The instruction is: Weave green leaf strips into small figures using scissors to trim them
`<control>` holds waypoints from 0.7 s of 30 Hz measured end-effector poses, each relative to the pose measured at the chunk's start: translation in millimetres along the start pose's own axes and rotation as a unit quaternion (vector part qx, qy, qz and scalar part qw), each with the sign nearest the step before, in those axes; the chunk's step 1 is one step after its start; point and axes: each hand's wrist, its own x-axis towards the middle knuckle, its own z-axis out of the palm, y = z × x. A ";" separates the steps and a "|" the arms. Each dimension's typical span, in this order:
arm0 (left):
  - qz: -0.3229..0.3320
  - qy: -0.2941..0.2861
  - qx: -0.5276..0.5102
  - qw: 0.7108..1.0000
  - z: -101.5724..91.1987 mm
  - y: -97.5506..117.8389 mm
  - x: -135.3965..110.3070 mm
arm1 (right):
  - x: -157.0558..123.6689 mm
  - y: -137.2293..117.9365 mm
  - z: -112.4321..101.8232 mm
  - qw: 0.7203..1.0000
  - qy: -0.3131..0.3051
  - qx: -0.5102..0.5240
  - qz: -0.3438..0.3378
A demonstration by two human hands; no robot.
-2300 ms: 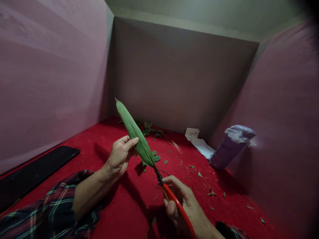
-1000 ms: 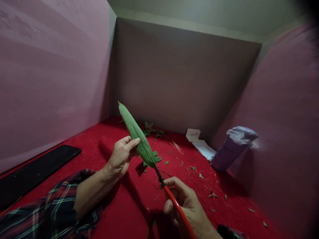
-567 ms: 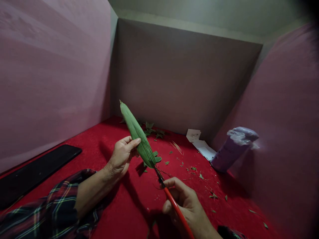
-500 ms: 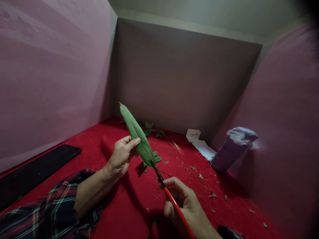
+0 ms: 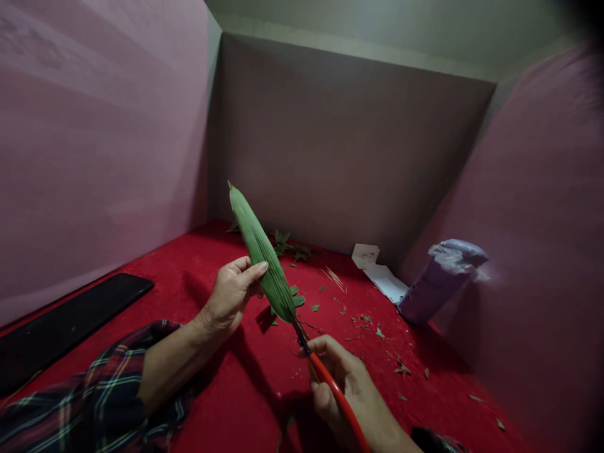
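Observation:
My left hand [image 5: 232,294] is closed on a long green ribbed leaf [image 5: 258,249], thumb on its front, holding it slanted up to the left above the red cloth [image 5: 198,264]. My right hand [image 5: 350,391] grips red-handled scissors [image 5: 333,390]. Their dark blades point up-left and meet the leaf's lower tip. Whether the blades are apart or together is too small to see.
Green leaf scraps [image 5: 289,244] lie scattered on the cloth behind and right of the leaf. A black flat slab [image 5: 70,324] lies at the left. White paper [image 5: 377,267] and a purple wrapped cylinder [image 5: 436,278] sit at the right. Pink and grey walls close in three sides.
The leaf's upper tip has risen slightly and the scissors' handles have shifted a little in my right hand. Otherwise both hands stay in place.

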 end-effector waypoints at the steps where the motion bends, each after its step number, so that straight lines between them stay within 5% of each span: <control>1: -0.002 -0.001 0.001 1.000 0.1 0.2 -0.5 | 0.2 0.8 -0.6 1.000 -0.003 0.002 -0.003; 12: -0.012 -0.002 -0.002 1.000 1.8 -2.9 -2.2 | 5.5 7.1 1.3 0.990 0.026 0.126 0.060; 21: -0.014 -0.003 -0.007 1.000 2.4 -1.8 -2.2 | 6.8 10.4 1.5 0.990 0.050 0.117 0.059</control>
